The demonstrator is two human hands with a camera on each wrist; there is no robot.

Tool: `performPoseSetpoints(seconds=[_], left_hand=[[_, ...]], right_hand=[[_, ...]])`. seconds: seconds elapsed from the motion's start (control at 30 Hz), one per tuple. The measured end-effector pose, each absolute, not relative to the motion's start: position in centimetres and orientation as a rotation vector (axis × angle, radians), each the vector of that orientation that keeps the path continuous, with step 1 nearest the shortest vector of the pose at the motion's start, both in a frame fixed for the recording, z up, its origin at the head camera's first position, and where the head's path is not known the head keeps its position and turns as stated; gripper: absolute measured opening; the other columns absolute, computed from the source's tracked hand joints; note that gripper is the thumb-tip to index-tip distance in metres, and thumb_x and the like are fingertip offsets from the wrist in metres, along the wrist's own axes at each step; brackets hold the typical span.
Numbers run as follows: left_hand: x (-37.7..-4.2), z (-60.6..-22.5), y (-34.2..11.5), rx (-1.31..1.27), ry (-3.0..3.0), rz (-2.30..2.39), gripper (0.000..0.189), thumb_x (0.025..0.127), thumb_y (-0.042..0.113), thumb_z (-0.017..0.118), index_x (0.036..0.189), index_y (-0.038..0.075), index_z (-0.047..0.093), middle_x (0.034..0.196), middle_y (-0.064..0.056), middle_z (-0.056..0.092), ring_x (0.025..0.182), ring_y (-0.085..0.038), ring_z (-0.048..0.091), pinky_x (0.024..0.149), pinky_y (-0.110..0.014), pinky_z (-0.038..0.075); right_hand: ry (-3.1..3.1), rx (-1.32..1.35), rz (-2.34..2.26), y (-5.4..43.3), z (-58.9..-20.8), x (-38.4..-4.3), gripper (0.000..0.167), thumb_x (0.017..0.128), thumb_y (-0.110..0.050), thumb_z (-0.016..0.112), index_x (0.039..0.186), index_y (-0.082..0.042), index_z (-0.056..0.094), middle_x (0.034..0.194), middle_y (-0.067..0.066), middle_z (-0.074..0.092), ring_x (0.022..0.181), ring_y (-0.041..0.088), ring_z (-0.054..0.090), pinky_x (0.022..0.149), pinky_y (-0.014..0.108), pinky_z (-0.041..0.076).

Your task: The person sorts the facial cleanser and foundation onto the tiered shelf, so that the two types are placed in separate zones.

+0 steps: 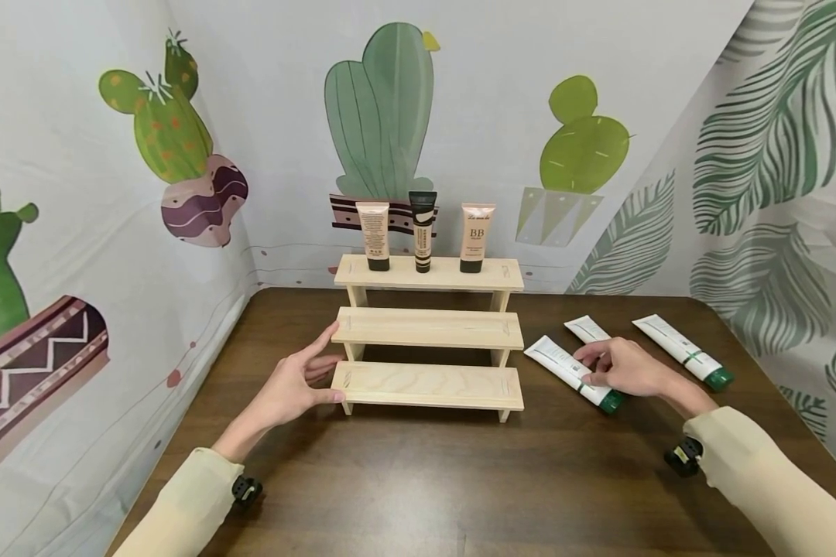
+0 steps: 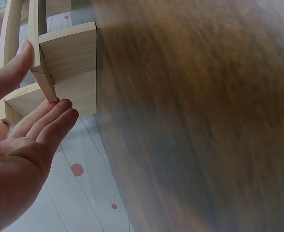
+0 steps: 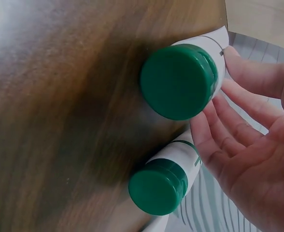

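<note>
My left hand is at the left end of the three-step wooden display rack. Its thumb touches the lowest shelf; the fingers, fairly straight in the left wrist view, touch the rack's side. On the right, my right hand pinches a white squeeze tube with a green cap, which lies on the table; the thumb is on one side and fingers on the other. Behind that hand lies a second white tube, partly hidden. A third white tube lies farther right.
The rack's top shelf holds a beige tube, a slim black-and-gold tube and a beige BB tube, all upright on their caps. A brown wooden table extends in front. Cactus-printed cloth hangs behind.
</note>
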State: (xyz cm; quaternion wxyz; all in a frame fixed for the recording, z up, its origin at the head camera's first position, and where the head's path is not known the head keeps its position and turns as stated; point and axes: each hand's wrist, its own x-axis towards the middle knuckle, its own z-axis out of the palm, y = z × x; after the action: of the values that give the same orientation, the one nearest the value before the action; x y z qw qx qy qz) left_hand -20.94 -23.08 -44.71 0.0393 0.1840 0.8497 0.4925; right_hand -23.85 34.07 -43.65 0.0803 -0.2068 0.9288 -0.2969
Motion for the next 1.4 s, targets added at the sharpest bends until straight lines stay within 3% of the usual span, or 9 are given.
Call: performPoseSetpoints(seconds=[0.2,0.5,1.03,1.4], left_hand=[[-21.0,-44.5,-23.1,0.564,2.606,1.505,0.117,0.078,-0.001,0.092,0.169,0.032,0.027,0.139,-0.027,0.063,0.127,-0.04,0.063,0.105,-0.049,0.052],[-21.1,-44.4,-23.1,0.569,2.616,1.485,0.116,0.079,0.001,0.093,0.169,0.032,0.026,0.139,-0.026,0.063,0.127,-0.04,0.063,0.106,-0.049,0.052],[-21.0,-44.7,-23.2,0.558,2.611,1.493,0.117,0.079,0.002,0.093,0.169,0.034,0.026,0.138,-0.026,0.064,0.125,-0.042,0.063,0.105,-0.048,0.052],[-21.0,-44.7,-23.1,0.542,2.594,1.499,0.117,0.079,0.001,0.092,0.169,0.036,0.025,0.139,-0.027,0.063,0.126,-0.042,0.063,0.105,-0.049,0.052]], right_hand=[[2.744,-0.636,-0.914,34.1,-43.3,-23.0,0.034,0.085,-0.007,0.087,0.114,0.004,0.073,0.095,0.002,0.071,0.075,0.009,0.063,0.066,0.024,0.053],[2.697,-0.597,-0.924,34.6,-42.9,-22.7,0.031,0.091,-0.005,0.08,0.119,0.005,0.073,0.099,0.003,0.075,0.083,0.017,0.066,0.066,0.026,0.053],[2.624,-0.567,-0.924,34.7,-43.3,-22.8,0.047,0.089,-0.014,0.082,0.127,0.01,0.067,0.103,0.005,0.073,0.091,0.02,0.068,0.074,0.028,0.057],[2.54,-0.59,-0.94,35.0,-43.0,-22.8,0.054,0.087,-0.011,0.081,0.132,0.013,0.062,0.109,0.01,0.069,0.089,0.02,0.066,0.07,0.028,0.056]])
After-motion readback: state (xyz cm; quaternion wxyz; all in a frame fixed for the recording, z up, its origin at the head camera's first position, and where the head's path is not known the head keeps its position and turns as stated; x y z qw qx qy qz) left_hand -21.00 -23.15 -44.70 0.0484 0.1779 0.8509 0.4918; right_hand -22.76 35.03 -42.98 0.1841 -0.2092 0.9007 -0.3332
